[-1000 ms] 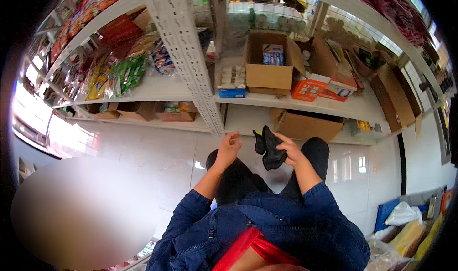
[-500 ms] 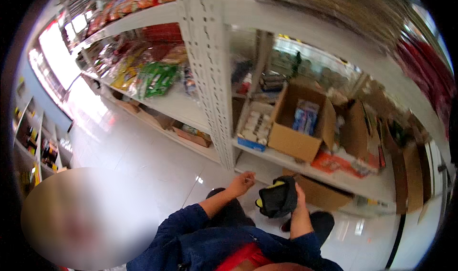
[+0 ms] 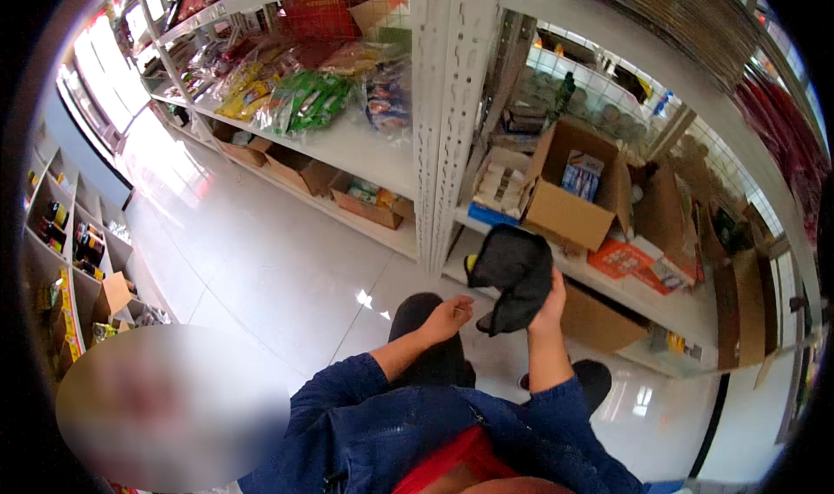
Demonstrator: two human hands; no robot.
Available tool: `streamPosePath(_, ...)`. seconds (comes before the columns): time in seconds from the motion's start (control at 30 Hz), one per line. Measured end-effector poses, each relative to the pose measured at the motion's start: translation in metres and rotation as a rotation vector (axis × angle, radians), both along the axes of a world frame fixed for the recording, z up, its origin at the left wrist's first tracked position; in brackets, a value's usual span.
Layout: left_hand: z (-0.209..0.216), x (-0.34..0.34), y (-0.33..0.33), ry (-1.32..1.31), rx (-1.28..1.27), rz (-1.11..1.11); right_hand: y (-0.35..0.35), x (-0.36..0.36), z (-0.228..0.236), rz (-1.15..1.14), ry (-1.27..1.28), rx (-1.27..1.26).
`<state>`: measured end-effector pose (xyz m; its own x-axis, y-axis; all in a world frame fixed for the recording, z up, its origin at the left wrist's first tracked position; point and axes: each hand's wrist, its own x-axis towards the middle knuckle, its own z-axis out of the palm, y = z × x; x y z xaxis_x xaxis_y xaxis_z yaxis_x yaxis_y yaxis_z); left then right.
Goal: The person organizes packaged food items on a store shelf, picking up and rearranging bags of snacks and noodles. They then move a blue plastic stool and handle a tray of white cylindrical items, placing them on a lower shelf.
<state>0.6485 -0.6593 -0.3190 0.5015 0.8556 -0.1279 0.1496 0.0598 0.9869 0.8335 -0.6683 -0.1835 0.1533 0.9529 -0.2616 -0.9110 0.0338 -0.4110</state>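
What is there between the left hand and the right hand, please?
In the head view, a black item lies between them: the right hand grips it, while the left hand appears just apart from it.

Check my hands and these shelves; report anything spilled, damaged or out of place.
Nothing looks spilled or clearly damaged. Slightly untidy only: the green packets lie in a loose heap on the left shelf, and the black item in the right hand looks bent.
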Motion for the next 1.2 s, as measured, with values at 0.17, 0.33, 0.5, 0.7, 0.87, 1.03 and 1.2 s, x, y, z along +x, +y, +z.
streamPosePath(0.17, -0.014, -0.041, -0.029, -0.026, -0.028, 0.011, 0.034, -0.027, 0.079, 0.109, -0.272, 0.174)
streamPosePath(0.33, -0.041, -0.091, -0.033, 0.073, 0.046, 0.203, 0.097, -0.062, 0.22, -0.373, -1.064, 0.731)
streamPosePath(0.5, -0.05, -0.143, -0.047, 0.242, -0.062, 0.318, 0.193, -0.106, 0.307, -1.535, -2.265, 1.02)
streamPosePath(0.7, -0.061, -0.165, -0.064, 0.221, -0.015, 0.425, 0.212, -0.129, 0.2, -1.099, -2.647, 0.976)
streamPosePath(0.87, -0.04, -0.165, -0.058, 0.257, 0.043, 0.49, 0.198, -0.119, 0.047, -0.542, -2.861, 0.971)
streamPosePath(1.03, -0.043, -0.183, -0.071, 0.311, 0.041, 0.511, 0.22, -0.099, 0.049, -0.657, -3.181, 1.074)
streamPosePath(1.2, -0.056, -0.196, -0.077, 0.339, 0.0, 0.548, 0.229, -0.115, 0.249, -1.513, -2.571, 1.148)
